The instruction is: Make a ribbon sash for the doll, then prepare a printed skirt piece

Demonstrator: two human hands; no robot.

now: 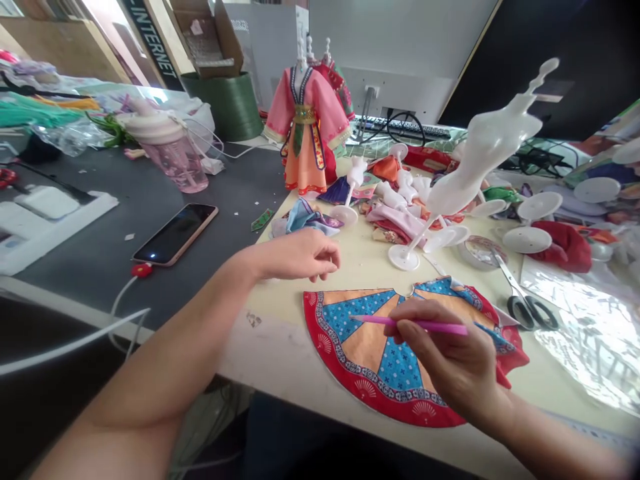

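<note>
A half-round piece of doll-skirt fabric [367, 347] lies spread on the cream board, with blue and orange panels and a red fan-printed border. Its right end is folded and rumpled. Over it, my right hand [447, 353] grips a slim pink pencil-like pen [435, 326], whose tip points left above a blue panel. I cannot tell whether the tip touches the cloth. My left hand [300, 255] hovers just beyond the fabric's upper left corner, its fingers curled in and nothing visible in them. A crumpled light-blue cloth [307, 217] lies just behind it.
Black-handled scissors [525, 300] rest to the right, near a tape roll [483, 252]. A white doll mannequin [480, 153] leans over the board. Behind stands a dressed doll form [303, 130] amid small garments. A charging phone [177, 233] and pink bottle [167, 150] are left.
</note>
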